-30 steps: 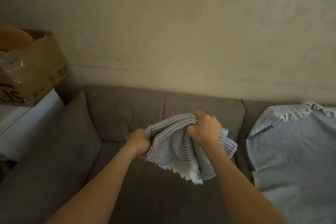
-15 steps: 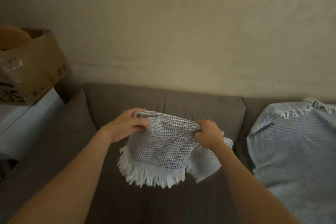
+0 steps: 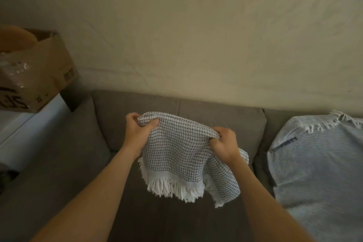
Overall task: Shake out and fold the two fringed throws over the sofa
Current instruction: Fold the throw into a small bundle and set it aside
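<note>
A grey waffle-weave throw (image 3: pixel 176 151) with a white fringe hangs folded in the air over the brown sofa (image 3: pixel 222 120). My left hand (image 3: pixel 137 131) grips its upper left corner, thumb over the cloth. My right hand (image 3: pixel 224 143) grips the upper right edge in a fist. The fringe dangles below, above the seat. A second throw (image 3: pixel 318 171), pale blue with thin stripes and a white fringe along its top, lies spread over the sofa's right part.
A cardboard box (image 3: pixel 45 76) stands on a white surface (image 3: pixel 25 129) left of the sofa, beside the armrest (image 3: pixel 59 153). A plain beige wall (image 3: pixel 196 35) rises behind the backrest. Dark seat cushion shows beneath my arms.
My hands have moved apart, spreading the bunched grey throw between them. The fringe now hangs down in front, and the throw sits slightly lower than half a second ago.
</note>
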Action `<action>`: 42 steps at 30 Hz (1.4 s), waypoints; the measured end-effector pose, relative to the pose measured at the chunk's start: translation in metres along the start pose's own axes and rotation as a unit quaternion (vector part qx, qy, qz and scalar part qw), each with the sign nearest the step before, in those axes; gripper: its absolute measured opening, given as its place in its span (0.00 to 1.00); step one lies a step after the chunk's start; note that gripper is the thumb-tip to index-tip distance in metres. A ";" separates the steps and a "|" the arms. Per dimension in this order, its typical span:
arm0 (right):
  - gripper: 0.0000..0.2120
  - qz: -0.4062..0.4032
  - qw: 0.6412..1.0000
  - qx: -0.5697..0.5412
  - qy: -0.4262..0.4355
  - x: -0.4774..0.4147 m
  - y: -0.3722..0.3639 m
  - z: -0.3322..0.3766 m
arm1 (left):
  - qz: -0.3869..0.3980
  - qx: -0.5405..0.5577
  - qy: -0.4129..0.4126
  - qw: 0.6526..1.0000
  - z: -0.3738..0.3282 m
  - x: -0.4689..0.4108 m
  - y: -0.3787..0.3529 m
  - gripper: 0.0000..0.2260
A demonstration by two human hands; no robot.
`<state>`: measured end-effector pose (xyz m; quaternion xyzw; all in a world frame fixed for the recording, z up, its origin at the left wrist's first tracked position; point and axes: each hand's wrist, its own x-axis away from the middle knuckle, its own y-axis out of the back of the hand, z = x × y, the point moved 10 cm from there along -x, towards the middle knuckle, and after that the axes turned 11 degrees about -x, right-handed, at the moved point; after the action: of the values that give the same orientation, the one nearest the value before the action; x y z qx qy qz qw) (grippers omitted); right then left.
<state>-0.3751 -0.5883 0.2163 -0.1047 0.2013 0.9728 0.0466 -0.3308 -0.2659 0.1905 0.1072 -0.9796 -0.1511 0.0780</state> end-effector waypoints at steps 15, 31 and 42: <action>0.17 0.145 0.970 0.182 -0.067 0.020 -0.023 -0.033 | -0.054 -0.192 -0.292 0.935 -0.141 0.064 -0.039 0.25; 0.14 0.064 0.959 -0.274 -0.034 -0.004 -0.058 0.046 | 0.053 -0.312 0.015 0.948 -0.020 -0.001 -0.023 0.39; 0.14 0.005 0.931 -0.352 -0.102 -0.003 -0.014 0.008 | 0.246 0.127 0.251 0.927 0.020 0.041 -0.040 0.28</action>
<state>-0.3720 -0.5723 0.2186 -0.0140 -0.1590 0.9869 0.0224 -0.3664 -0.3066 0.1637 -0.0937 -0.9346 0.0308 0.3417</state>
